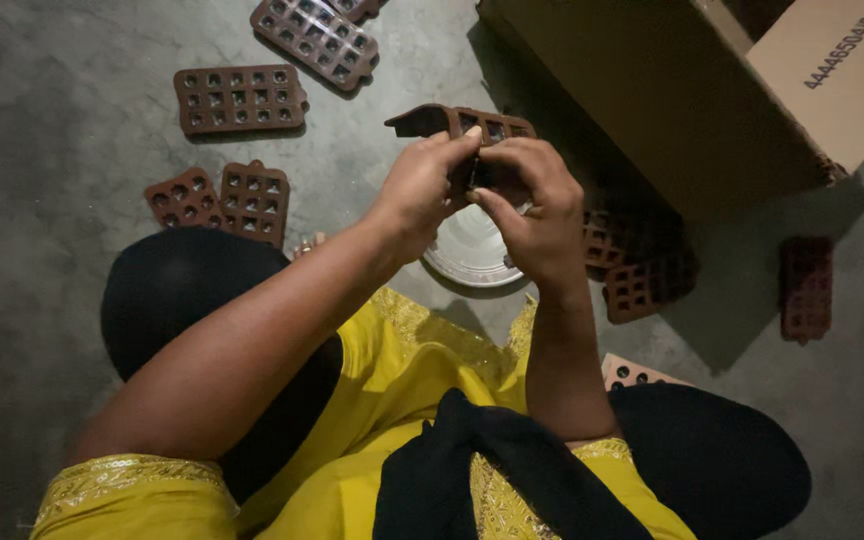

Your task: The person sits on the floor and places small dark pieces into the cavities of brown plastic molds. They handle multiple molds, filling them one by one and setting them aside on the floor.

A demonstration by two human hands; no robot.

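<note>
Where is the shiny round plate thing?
In the head view, the round metal plate lies on the concrete floor near the middle, just below both hands, with brown moulds to its right.

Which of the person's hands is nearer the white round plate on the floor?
Right. The right hand is directly above the white plate; the left hand is up and to its left.

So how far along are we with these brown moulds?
Hard to tell what is finished. Several brown moulds lie spread on the floor, more beside the cardboard box. In hand: the left hand and right hand together grip one mould above a round white lid. Which floor moulds remain is unclear.
</note>
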